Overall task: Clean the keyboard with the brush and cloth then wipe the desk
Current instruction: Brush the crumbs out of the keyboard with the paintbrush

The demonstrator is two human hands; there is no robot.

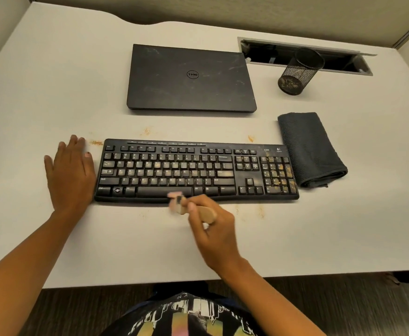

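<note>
A black keyboard (196,170) lies across the middle of the white desk (53,81), with orange-brown crumbs thick on its number pad at the right. My right hand (213,229) grips a wooden-handled brush (205,212); its blurred bristle end sits at the keyboard's front edge below the space bar. My left hand (71,170) rests flat on the desk, fingers straight, against the keyboard's left end. A folded dark grey cloth (310,149) lies just right of the keyboard.
A shut black laptop (191,78) lies behind the keyboard. A black mesh pen cup (298,71) stands at the back right, in front of an open cable slot (305,54). Crumb patches dot the desk around the keyboard. The desk's front edge is near my body.
</note>
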